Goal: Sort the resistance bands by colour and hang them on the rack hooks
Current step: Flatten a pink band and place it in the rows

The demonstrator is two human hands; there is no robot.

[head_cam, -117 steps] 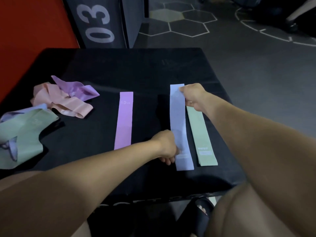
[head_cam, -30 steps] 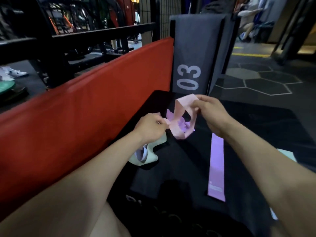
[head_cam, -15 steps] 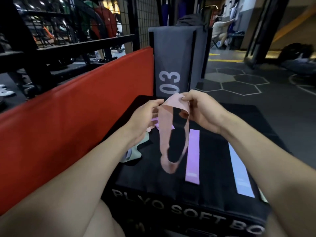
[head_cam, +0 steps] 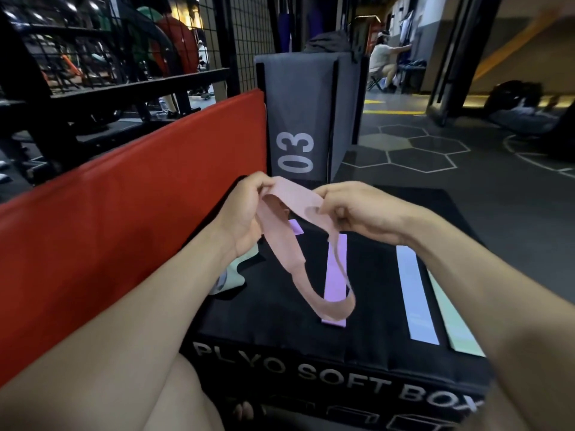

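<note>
Pinched between curled fingers and thumb of the left hand (head_cam: 245, 213) and the right hand (head_cam: 357, 213) — a pink band (head_cam: 292, 244), its top stretched between them and its loop dangling above the black soft box (head_cam: 280, 346). Flat on the box top, left to right: purple band (head_cam: 334, 275), blue band (head_cam: 415, 293), green band (head_cam: 457, 318). Bunched at the far left, partly hidden by the left wrist — a pale green band (head_cam: 238, 272); beyond, a red pad (head_cam: 124, 213) and a grey box marked 03 (head_cam: 295, 119).

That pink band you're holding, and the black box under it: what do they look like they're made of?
Pink band: thin, matte, stretchy sheet, likely latex or rubber; it droops limp and twists between both hands. Black box: probably foam under matte vinyl or fabric; the printed "SOFT BOX" lettering suggests padding.
</note>
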